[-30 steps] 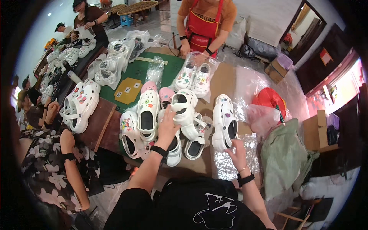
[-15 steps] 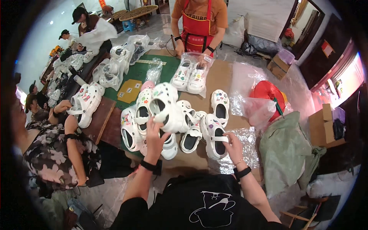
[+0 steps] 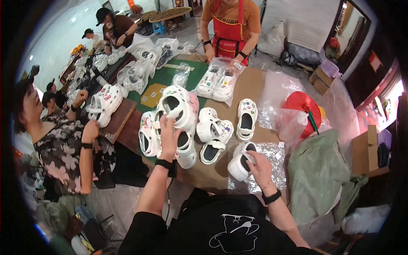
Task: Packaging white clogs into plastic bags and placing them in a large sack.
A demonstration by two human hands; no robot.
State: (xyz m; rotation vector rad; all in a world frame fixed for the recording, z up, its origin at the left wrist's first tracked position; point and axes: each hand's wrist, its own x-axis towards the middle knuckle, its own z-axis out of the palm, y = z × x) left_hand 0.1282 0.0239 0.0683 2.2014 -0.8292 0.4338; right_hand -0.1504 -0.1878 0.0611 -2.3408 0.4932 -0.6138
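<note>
While a strapped pair (image 3: 104,104) is kept at the far left beside a co-worker in a patterned top (image 3: 59,140), other clogs are crowded on the tabletop (image 3: 128,138), seemingly so that they can be reached by both hands. At the left of this group, a charm-dotted clog (image 3: 147,134) is pressed close to its neighbours. Beside it, a raised clog (image 3: 174,102) is grasped at its heel end by the left hand (image 3: 168,142), probably because a narrow hold is offered there; its toe is pointed away from the body. Behind this one a pink clog (image 3: 193,102) is half hidden, and a lower clog (image 3: 185,158) is partly covered. Toward the middle, a plain clog (image 3: 207,124) is laid partly over an open-heeled clog (image 3: 216,146), perhaps to save room. Farther back, a bagged pair (image 3: 216,83) is steadied by a co-worker in a red apron (image 3: 229,36). Nearer the body, a tilted clog (image 3: 239,163) is gripped at its rim by the right hand (image 3: 261,166), apparently because the rim can be pinched between thumb and fingers, though the exact contact is blurred. Just beyond, a lone clog (image 3: 246,119) is set sole down, apart from the group, its charms left in plain sight. Farther right, clear plastic (image 3: 274,159) is spread flat, and a green sack (image 3: 318,174) is kept off to the side, seemingly out of the way.
</note>
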